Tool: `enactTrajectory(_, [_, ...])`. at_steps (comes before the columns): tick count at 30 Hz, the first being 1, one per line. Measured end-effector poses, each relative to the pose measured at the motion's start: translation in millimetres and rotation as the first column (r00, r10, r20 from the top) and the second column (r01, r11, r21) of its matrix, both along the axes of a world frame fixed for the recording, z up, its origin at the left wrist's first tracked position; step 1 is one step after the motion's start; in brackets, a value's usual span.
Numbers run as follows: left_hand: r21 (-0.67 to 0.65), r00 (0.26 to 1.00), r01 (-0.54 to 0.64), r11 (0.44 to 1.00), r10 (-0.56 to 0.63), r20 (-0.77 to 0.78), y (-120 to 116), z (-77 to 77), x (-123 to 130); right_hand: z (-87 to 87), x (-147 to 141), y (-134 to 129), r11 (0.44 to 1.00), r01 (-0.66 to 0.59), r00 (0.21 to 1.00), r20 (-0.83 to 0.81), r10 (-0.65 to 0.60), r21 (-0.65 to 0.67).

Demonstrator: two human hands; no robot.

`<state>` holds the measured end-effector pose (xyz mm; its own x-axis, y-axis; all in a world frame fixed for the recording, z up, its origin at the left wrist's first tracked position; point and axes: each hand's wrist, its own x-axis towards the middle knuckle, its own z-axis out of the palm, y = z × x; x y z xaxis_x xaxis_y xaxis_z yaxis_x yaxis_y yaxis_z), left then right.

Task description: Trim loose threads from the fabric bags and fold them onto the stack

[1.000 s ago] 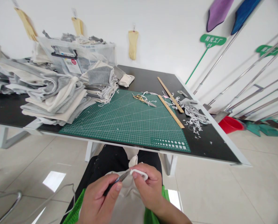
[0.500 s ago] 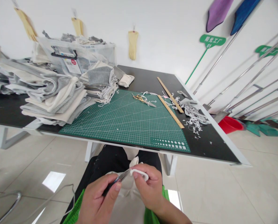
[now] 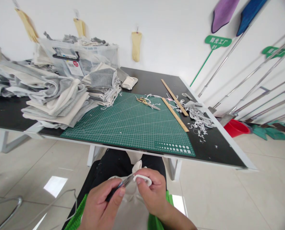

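Note:
Low over my lap, my left hand (image 3: 104, 202) grips small dark-handled thread snips (image 3: 127, 180), whose metal blades point up and right. Their tip meets the folded edge of an off-white cloth (image 3: 142, 177) near my right fingertips. Thumb and fingers of my right hand (image 3: 152, 189) pinch that edge, which curls in a loop. The rest of the cloth hangs across my lap between both hands. Exactly how the blade tip sits in the fabric is hidden by the fingers.
Ahead is a black table with a green cutting mat (image 3: 123, 124), gold-handled scissors (image 3: 147, 103), wooden rulers (image 3: 174, 114) and fabric scraps (image 3: 200, 116). Stacked grey and white cloths (image 3: 56, 99) and a clear bin (image 3: 85, 59) fill the left. A red bucket (image 3: 237, 127) stands right.
Almost nothing differs. My left hand and the snips have shifted very slightly, and my right hand keeps its pinch on the cloth.

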<state>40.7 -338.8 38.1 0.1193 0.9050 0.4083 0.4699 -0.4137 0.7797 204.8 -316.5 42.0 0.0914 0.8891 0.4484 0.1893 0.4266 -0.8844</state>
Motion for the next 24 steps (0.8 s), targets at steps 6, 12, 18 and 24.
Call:
enactTrajectory(6, [-0.024,1.000,0.008,1.000,-0.008,0.013,0.5,-2.9,-1.2,-0.6,0.0,0.5,1.000,-0.010,1.000,-0.009,0.010,-0.006])
enactTrajectory(12, [-0.020,1.000,-0.008,1.000,0.007,-0.006,-0.2,-2.8,-1.7,0.5,0.0,-0.4,1.000,-0.013,1.000,-0.007,0.013,-0.011])
enactTrajectory(18, [-0.021,1.000,-0.018,1.000,0.017,-0.011,-1.0,-3.8,-1.7,-2.0,0.1,-1.2,1.000,-0.007,1.000,0.012,0.007,-0.023])
enactTrajectory(24, [-0.040,1.000,-0.010,0.999,0.010,-0.015,-1.9,-1.9,-2.8,-2.6,-0.1,-0.7,1.000,-0.001,1.000,0.002,0.001,-0.020])
